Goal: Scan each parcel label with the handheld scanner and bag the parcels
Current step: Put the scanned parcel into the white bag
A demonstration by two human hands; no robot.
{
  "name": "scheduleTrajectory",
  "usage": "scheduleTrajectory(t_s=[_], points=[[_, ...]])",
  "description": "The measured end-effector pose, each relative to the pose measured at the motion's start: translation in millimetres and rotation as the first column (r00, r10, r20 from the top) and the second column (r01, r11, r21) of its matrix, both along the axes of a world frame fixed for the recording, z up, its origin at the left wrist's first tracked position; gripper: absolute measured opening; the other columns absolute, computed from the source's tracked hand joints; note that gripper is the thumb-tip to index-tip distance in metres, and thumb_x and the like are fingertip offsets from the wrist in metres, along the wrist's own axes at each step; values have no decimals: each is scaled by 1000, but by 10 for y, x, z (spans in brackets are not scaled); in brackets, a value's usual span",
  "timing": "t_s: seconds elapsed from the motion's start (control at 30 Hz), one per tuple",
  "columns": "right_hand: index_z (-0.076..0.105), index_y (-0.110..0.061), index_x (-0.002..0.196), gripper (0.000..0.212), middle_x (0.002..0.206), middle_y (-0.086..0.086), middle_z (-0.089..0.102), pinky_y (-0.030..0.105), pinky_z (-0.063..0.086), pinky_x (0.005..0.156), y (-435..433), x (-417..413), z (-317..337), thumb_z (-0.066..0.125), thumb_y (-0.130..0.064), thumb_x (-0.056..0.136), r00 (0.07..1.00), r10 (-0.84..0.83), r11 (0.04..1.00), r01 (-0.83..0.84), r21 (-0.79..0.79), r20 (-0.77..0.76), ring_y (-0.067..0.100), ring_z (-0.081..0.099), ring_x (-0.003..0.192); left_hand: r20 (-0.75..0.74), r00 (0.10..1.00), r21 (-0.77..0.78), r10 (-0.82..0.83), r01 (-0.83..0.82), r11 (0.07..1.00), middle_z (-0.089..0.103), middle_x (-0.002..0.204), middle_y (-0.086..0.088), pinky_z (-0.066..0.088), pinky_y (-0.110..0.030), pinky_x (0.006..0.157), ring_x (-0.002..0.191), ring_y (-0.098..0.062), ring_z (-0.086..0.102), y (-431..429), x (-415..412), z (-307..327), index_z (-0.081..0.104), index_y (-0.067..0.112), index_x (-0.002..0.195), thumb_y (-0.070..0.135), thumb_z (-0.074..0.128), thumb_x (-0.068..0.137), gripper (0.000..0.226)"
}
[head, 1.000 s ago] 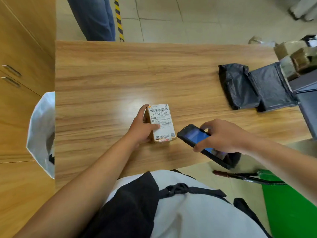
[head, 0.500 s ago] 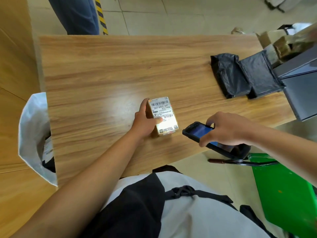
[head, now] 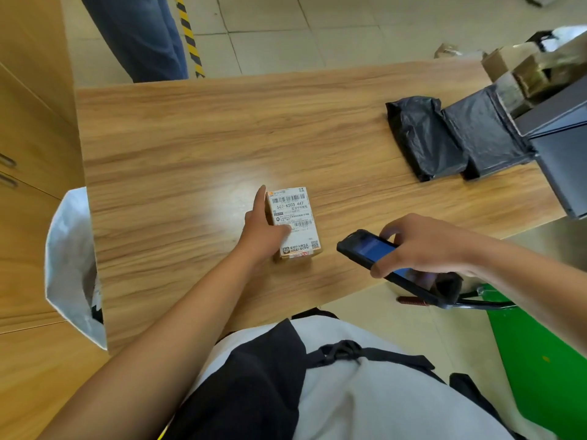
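- The labelled parcel (head: 293, 223) is being held down on the counter (head: 190, 154), near its front edge, by the left hand (head: 262, 228). The grip is being applied at the parcel's left side, with the thumb on the label.
- The scanner (head: 374, 254) is being held in the grip of the right hand (head: 419, 246), just right of the parcel and not touching it.
- Two black bags (head: 425, 138) are being carried at the counter's far right.

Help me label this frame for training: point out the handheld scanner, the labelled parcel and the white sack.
handheld scanner (head: 365, 249), head view, on its lit blue screen.
labelled parcel (head: 293, 207), head view, on the white shipping label.
white sack (head: 66, 265), head view, on its outer wall.
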State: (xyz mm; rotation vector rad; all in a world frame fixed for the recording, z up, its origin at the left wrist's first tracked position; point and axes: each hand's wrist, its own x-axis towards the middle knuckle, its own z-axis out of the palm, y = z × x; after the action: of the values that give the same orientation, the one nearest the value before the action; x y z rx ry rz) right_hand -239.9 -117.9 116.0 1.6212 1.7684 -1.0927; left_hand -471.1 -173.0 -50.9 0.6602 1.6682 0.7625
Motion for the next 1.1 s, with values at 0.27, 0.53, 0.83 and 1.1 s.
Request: scheduleTrajectory(t_s=[0.27,0.53,0.83,1.1], points=[[64,-34,102,61,75,-10,78,17,54,47,155,198,-123,88,-50,49,909,-283,959,274,-74,-306,14,73,62,-511,859,49,-3,33,998,7,156,1,31,-48,110,140,-26,17,-49,577,167,5,42,152,58,83,61,121],[74,-30,96,41,77,3,76,16,49,40,173,145,-421,90,-35,58,715,-472,880,420,-222,-515,5,72,58,-644,765,-37,-5,-25,999,16,149,-5,27,-41,108,133,-26,21,-174,611,225,4,41,152,49,80,63,118],[75,-34,90,38,64,-9,70,21,53,44,342,-353,-588,87,-39,55,753,-327,940,196,-279,-572,14,72,57,-634,754,-75,170,-279,957,38,131,-4,37,-39,95,122,-26,34,-666,162,341,18,43,146,43,83,59,109],[77,-25,105,62,87,8,68,40,58,61,134,-1051,-584,89,-47,48,789,-171,971,32,-238,-591,25,74,66,-595,633,57,495,-581,812,40,131,0,40,-37,93,124,-24,39,-1275,-607,393,27,41,144,36,85,60,102]])
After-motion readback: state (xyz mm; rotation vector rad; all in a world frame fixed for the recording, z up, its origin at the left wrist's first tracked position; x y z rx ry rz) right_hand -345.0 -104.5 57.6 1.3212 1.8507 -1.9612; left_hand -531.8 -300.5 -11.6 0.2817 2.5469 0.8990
